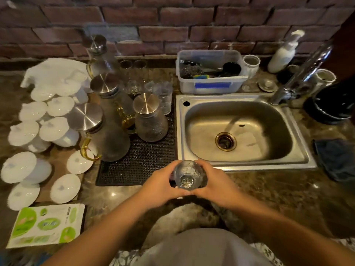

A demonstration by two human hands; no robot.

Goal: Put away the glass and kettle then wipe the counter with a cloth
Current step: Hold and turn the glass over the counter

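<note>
A clear textured glass (pixel 187 175) is held upright over the counter's front edge, just below the sink's near left corner. My left hand (pixel 161 185) wraps its left side and my right hand (pixel 215 184) wraps its right side. Several glass kettles with steel lids and amber handles stand to the left: one (pixel 150 120) on the black mat (pixel 142 166), another (pixel 103 135) at the mat's left edge, others behind. A dark blue cloth (pixel 336 158) lies on the counter right of the sink. More glasses (pixel 163 95) stand at the mat's far end.
The steel sink (pixel 240 129) has a tap (pixel 303 73) at its back right. A plastic tub (pixel 211 72) of scrubbers sits behind it, with a soap pump bottle (pixel 284 52). Several white lidded cups (pixel 38 131) crowd the left counter; a green packet (pixel 46 225) lies front left.
</note>
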